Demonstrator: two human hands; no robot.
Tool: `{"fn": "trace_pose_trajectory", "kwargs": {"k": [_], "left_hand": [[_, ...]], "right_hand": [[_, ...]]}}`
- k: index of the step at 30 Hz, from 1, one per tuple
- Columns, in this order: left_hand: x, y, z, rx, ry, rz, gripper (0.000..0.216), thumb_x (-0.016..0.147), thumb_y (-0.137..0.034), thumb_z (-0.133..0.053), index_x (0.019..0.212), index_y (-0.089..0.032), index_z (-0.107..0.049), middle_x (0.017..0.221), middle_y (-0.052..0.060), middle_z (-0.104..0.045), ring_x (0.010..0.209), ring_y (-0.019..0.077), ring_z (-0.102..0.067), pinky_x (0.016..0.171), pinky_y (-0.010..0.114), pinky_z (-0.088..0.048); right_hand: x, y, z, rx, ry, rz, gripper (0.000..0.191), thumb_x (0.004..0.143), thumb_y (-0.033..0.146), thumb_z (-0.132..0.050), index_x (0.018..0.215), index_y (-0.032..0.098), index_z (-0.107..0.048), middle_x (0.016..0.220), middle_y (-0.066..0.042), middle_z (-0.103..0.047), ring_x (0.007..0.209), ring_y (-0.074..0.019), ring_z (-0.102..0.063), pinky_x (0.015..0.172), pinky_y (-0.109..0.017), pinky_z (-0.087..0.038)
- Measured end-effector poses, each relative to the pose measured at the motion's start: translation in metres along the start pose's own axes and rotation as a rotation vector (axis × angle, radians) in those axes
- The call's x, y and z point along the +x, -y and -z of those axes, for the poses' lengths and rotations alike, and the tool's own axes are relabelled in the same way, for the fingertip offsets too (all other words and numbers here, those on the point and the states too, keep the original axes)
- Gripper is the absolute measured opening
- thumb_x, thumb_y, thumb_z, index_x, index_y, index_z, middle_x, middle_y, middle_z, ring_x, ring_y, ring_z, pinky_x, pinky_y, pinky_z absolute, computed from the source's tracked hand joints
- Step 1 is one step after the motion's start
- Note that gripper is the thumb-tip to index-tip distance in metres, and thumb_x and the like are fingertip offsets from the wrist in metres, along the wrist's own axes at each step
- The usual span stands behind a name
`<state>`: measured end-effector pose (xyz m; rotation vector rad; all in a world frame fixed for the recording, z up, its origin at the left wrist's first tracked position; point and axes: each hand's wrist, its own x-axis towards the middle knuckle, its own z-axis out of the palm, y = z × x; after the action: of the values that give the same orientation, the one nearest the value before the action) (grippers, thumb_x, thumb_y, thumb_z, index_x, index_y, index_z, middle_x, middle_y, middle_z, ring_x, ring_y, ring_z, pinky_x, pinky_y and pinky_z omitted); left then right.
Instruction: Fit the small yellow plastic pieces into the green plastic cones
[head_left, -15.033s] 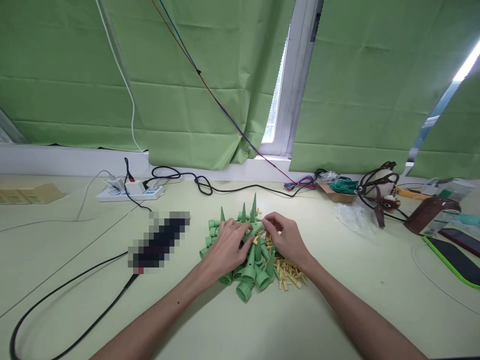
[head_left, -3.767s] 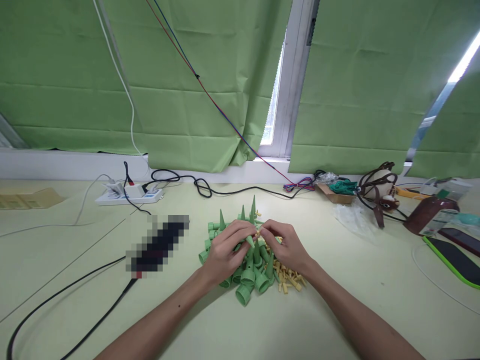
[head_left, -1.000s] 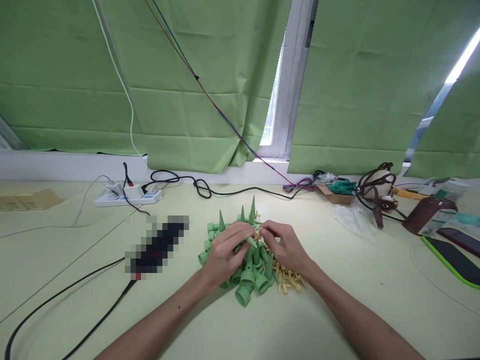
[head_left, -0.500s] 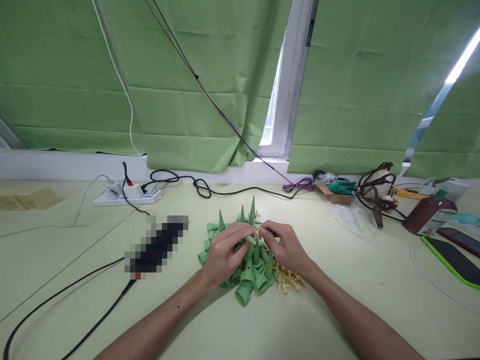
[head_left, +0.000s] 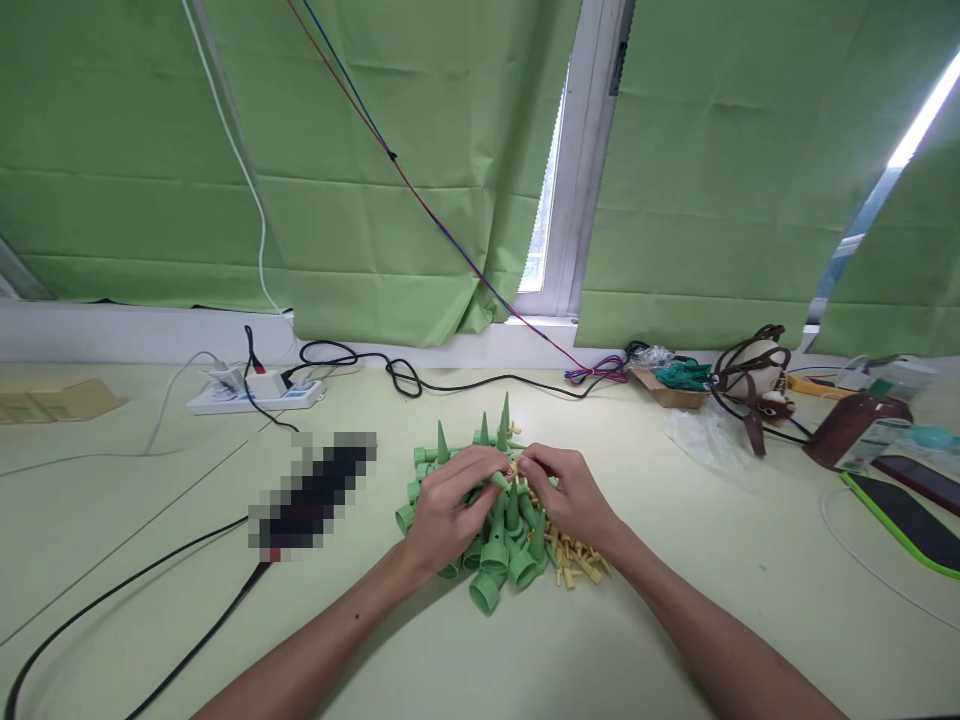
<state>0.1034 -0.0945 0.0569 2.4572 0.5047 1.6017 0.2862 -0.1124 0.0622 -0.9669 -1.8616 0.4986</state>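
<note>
My left hand [head_left: 454, 500] is closed round a green plastic cone-shaped part [head_left: 498, 480], its tip showing between thumb and fingers. Facing it, my right hand [head_left: 566, 490] pinches a small yellow plastic piece [head_left: 512, 469] at the cone; the fingers partly cover where the two meet. Below and around both hands lies a heap of green cone-shaped parts [head_left: 495, 555] with round hollow bases, some standing point up. Small yellow stem-like pieces [head_left: 576, 565] are scattered under and beside my right hand.
To the left lie a pixelated dark object [head_left: 322, 495] with black cables and a white power strip [head_left: 255, 396]. A black cord [head_left: 465, 386] runs along the back. On the right are a small cardboard box [head_left: 675, 396], clear plastic film [head_left: 705, 440], a brown bottle [head_left: 855, 432] and a green-edged phone [head_left: 907, 520].
Almost nothing differs. Both hands stay together over the heap, and the small yellow piece between the fingertips looks slightly turned.
</note>
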Motion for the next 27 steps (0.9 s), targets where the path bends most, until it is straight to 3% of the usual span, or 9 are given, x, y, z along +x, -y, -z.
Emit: {"fn": "trace_pose_trajectory", "kwargs": {"k": [9,16,27], "left_hand": [[-0.0004,-0.0017,-0.0019,0.008,0.011,-0.046,0.027,0.088,-0.004,-0.051,0.106,-0.019,-0.065,0.096,0.008,-0.07,0.093,0.0196,-0.067,0.08,0.034,-0.058],[0.0002,-0.0027,-0.0024,0.025,0.014,-0.089,0.03,0.088,-0.003,-0.048,0.108,-0.019,-0.065,0.097,0.008,-0.07,0.093,0.0196,-0.066,0.081,0.035,-0.058],[0.0031,-0.0039,-0.0013,0.037,-0.017,-0.041,0.024,0.087,-0.003,-0.053,0.102,-0.018,-0.066,0.094,0.008,-0.07,0.091,0.0196,-0.066,0.08,0.034,-0.057]], "right_hand": [[-0.0004,-0.0021,-0.0017,0.018,-0.016,-0.041,0.04,0.099,0.037,-0.039,0.063,0.02,-0.039,0.058,0.004,-0.036,0.055,-0.0106,-0.032,0.054,-0.026,-0.028],[0.0013,-0.0022,-0.0032,0.065,-0.015,-0.076,0.041,0.1,0.041,-0.038,0.064,0.021,-0.035,0.057,0.005,-0.034,0.054,-0.0107,-0.031,0.053,-0.025,-0.027],[-0.0001,-0.0003,0.0,0.132,0.046,-0.081,0.034,0.098,0.041,-0.042,0.074,0.019,-0.05,0.061,0.004,-0.042,0.056,-0.0114,-0.037,0.055,-0.025,-0.032]]}}
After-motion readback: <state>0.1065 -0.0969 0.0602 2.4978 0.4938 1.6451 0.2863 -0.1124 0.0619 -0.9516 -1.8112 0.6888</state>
